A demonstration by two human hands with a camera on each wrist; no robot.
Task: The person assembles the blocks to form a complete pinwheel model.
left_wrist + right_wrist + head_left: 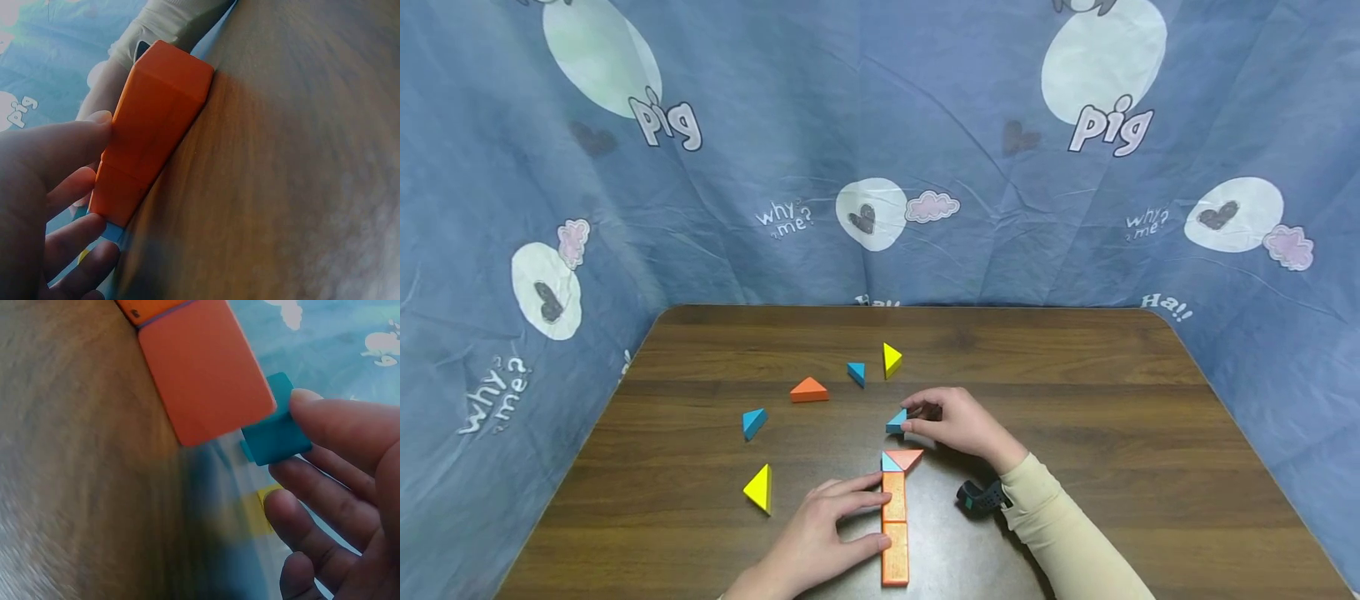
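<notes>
Two orange rectangular blocks, a nearer one point(895, 557) and a farther one point(895, 502), lie end to end in a column on the table. At the column's far end sit a small light-blue triangular block point(890, 463) and an orange triangular block point(906, 458), side by side. My left hand point(823, 527) rests along the column's left side, thumb at the nearer block and extended fingers at the farther one. Just beyond the column, my right hand point(951, 421) pinches a blue triangular block point(896, 422) between thumb and fingers; the right wrist view shows this block point(275, 440) too.
Loose triangular blocks lie left and beyond: yellow point(760, 490), blue point(753, 423), orange point(809, 391), small blue point(857, 372) and another yellow point(891, 360). A black device point(981, 497) is at the right wrist. Blue printed cloth point(722, 242) hangs around the wooden table point(1075, 375).
</notes>
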